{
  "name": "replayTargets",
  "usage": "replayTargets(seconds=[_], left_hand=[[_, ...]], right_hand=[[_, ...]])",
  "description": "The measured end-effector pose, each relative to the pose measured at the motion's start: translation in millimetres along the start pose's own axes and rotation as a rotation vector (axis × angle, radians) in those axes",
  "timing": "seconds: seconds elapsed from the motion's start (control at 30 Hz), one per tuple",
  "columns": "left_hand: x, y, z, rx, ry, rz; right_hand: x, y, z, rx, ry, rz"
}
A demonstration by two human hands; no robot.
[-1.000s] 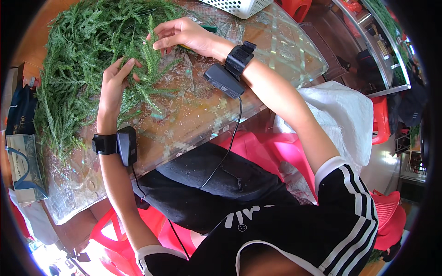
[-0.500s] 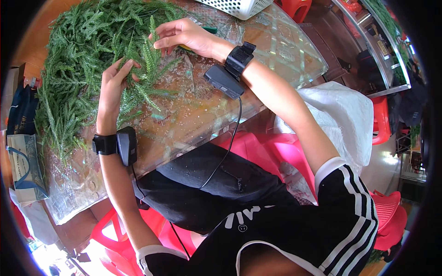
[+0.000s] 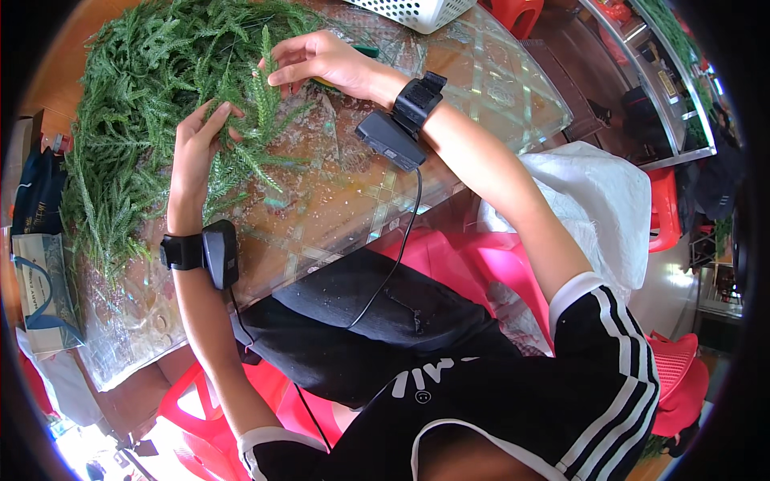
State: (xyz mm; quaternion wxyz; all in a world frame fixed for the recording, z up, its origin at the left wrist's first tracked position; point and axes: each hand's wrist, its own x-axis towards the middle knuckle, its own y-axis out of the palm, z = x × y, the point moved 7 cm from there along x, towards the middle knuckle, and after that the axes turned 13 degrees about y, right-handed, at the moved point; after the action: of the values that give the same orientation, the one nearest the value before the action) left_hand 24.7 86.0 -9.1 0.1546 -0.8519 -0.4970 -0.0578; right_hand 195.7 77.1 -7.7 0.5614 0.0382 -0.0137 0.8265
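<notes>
A heap of green artificial pine branches (image 3: 128, 104) covers the far left of the table. From its right side a lighter pine sprig (image 3: 263, 100) stands out, its tip pointing away from me. My right hand (image 3: 317, 64) pinches this sprig near its upper part between thumb and fingers. Lower down, my left hand (image 3: 202, 136) is closed with thumb and fingers curled at the same bunch of greenery; its fingertips are partly hidden among the needles. Beneath my right hand lies something with green and yellow parts (image 3: 366, 50), mostly covered.
The table (image 3: 321, 208) has a clear sheet over it, strewn with small bits. A white perforated basket (image 3: 417, 12) sits at the far edge. To the right are a white sack (image 3: 597, 200) and a pink chair (image 3: 449, 256). At the left edge stands a paper bag (image 3: 44, 289).
Both hands stay almost in place. The light sprig between them has shifted and turned very slightly.
</notes>
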Motion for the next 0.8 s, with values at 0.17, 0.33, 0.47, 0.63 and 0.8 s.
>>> replayTargets(seconds=[0.17, 0.33, 0.47, 0.63, 0.8], left_hand=[[-1, 7, -2, 0.014, 0.008, 0.029], [-2, 13, -5, 0.043, 0.003, 0.039], [-1, 10, -4, 0.041, 0.016, 0.032], [-2, 8, -3, 0.090, 0.018, 0.027], [-2, 10, -7, 0.106, 0.023, 0.040]], right_hand=[[0, 0, -1, 0.002, 0.007, 0.001], [1, -1, -1, -0.037, -0.006, -0.003], [1, -1, -2, -0.061, -0.008, 0.003], [4, 0, -5, -0.019, 0.012, 0.023], [3, -2, -4, -0.074, 0.003, 0.000]])
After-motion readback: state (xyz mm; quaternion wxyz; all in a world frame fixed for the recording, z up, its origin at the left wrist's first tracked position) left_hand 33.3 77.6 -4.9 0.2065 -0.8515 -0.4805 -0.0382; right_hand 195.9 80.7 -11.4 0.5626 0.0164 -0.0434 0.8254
